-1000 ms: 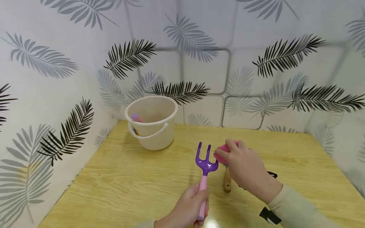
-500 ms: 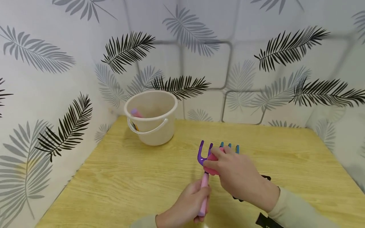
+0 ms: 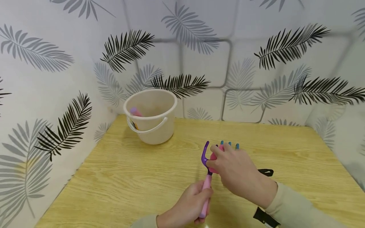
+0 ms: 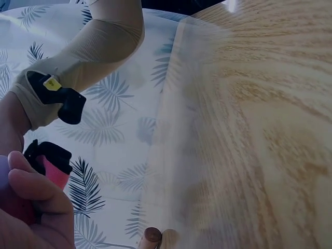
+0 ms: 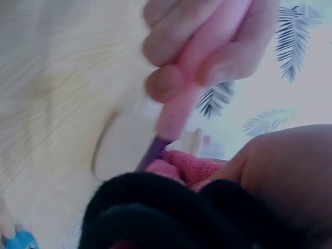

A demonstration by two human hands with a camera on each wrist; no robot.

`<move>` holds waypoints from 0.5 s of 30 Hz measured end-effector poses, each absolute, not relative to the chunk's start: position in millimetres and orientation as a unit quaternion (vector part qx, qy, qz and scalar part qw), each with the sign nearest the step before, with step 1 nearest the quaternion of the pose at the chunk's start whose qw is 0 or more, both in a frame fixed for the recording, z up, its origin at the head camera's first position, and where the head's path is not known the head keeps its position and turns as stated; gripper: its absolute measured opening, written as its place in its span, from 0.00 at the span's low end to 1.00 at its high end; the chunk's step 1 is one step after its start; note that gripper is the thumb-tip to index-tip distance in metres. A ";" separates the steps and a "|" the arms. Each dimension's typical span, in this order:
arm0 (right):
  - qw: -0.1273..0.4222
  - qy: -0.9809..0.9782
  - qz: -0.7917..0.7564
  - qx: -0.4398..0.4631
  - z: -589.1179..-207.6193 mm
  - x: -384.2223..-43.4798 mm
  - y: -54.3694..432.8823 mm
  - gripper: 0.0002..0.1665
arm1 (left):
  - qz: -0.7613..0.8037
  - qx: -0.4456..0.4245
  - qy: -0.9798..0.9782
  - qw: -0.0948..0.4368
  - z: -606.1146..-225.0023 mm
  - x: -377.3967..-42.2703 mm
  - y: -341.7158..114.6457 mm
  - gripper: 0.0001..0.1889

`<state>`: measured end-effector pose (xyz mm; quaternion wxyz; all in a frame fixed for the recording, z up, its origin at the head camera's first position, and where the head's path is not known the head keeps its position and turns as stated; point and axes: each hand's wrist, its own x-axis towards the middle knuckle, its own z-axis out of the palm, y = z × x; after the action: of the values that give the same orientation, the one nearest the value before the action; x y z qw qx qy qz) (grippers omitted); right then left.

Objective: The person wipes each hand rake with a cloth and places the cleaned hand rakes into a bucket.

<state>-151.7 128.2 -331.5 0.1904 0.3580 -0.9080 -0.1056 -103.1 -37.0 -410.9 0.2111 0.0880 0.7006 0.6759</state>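
Observation:
My left hand (image 3: 194, 202) grips the pink handle of a garden fork (image 3: 204, 157), whose purple tines point up and away. In my right hand (image 3: 236, 171) is a pink cloth (image 3: 214, 171), held against the fork's purple head and covering part of it. The right wrist view shows the terry texture of the cloth beside the purple neck, close below the left fingers. Behind the right hand lies a hand rake with blue tines (image 3: 229, 143); most of it is hidden. The end of a wooden handle (image 4: 152, 236) shows in the left wrist view.
A cream bucket (image 3: 156, 133) with a white bail stands at the back left, a pink-and-purple handle (image 3: 135, 111) leaning inside. A black loop (image 3: 265, 172) shows beside the right wrist. Patterned covering rises behind the wood-look table (image 3: 128, 177).
The right hand has brought the cloth left, from near the rake onto the fork's head, uncovering the rake's blue tines. The fork has turned slightly, its head shifting right; the left hand keeps its grip.

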 end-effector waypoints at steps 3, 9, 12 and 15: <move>0.169 -0.911 -0.090 0.366 -329.0 -145.8 125.6 0.18 | 0.676 0.086 0.700 0.215 -412.0 -102.3 -37.6 0.12; 0.207 -0.903 -0.054 0.372 -329.6 -147.4 124.1 0.22 | 0.663 0.090 0.719 0.188 -409.8 -105.1 -37.7 0.12; 0.223 -0.904 -0.045 0.361 -334.5 -154.4 123.5 0.25 | 0.660 0.088 0.724 0.184 -408.4 -105.4 -37.9 0.11; 0.219 -0.911 -0.040 0.348 -338.6 -161.1 122.5 0.26 | 0.657 0.092 0.723 0.193 -407.5 -103.8 -37.0 0.11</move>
<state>-161.1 122.5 -338.6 0.2191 0.3481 -0.9106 -0.0401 -103.8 -37.0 -407.5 0.1929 0.0917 0.7228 0.6572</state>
